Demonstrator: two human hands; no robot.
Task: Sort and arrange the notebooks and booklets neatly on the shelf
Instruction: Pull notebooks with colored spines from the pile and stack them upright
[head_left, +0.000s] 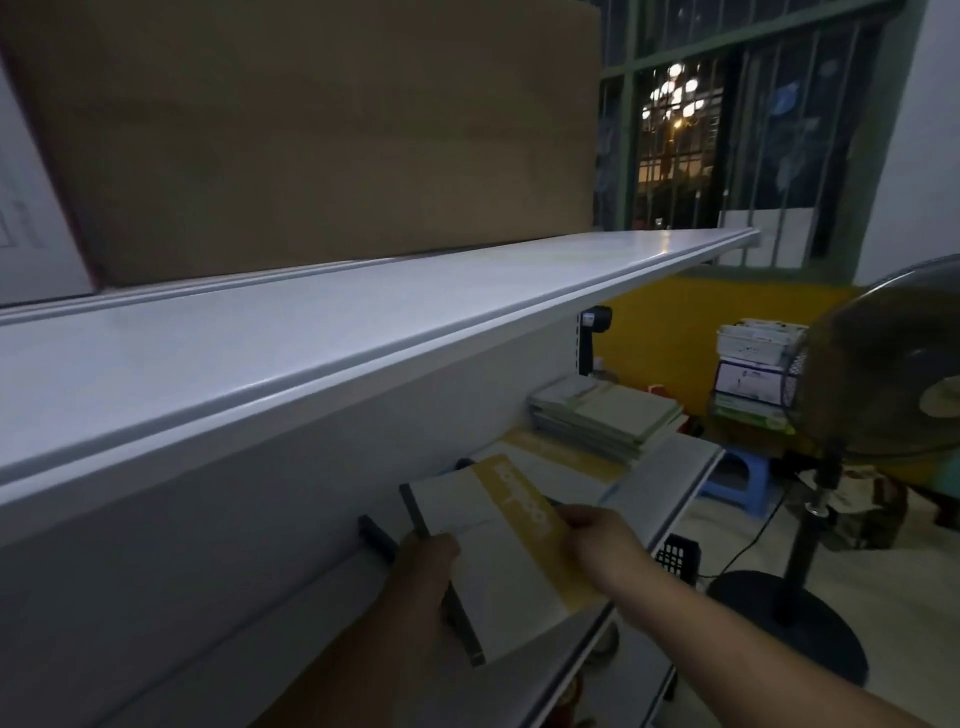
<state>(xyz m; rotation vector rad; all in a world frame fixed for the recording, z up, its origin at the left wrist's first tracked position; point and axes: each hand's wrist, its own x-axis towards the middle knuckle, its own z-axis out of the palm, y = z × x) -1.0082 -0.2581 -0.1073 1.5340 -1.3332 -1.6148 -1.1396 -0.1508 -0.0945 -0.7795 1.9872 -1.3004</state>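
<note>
Two forearms reach in from the bottom of the frame. The left hand (426, 564) and the right hand (597, 540) hold one notebook (498, 566) between them, at lower centre. The left hand's fingers (444, 551) are curled round the notebook's dark spine edge. The right hand grips the opposite side, on the yellow band that runs down the white cover. The lettering on that band is too blurred to read. The notebook is tilted, with its far end higher, above the near part of the lower shelf (662, 493). I cannot tell whether its near corner touches the shelf.

Just beyond it, a second notebook (556, 470) with the same white and yellow cover lies flat on the lower shelf. Farther along, near the shelf's far end, is a flat stack of pale green booklets (608, 421).

Above, the white upper shelf (311, 338) crosses the frame from lower left to upper right. It carries a large cardboard box (311, 130) that fills the upper left.

At the right edge stands a pedestal fan (883, 364) on a round black base. A blue stool (737, 483) sits on the floor between the fan and the shelf end. A pile of packets (753, 364) rises behind it against a yellow surface. A barred window (675, 130) at upper right shows lights outside.
</note>
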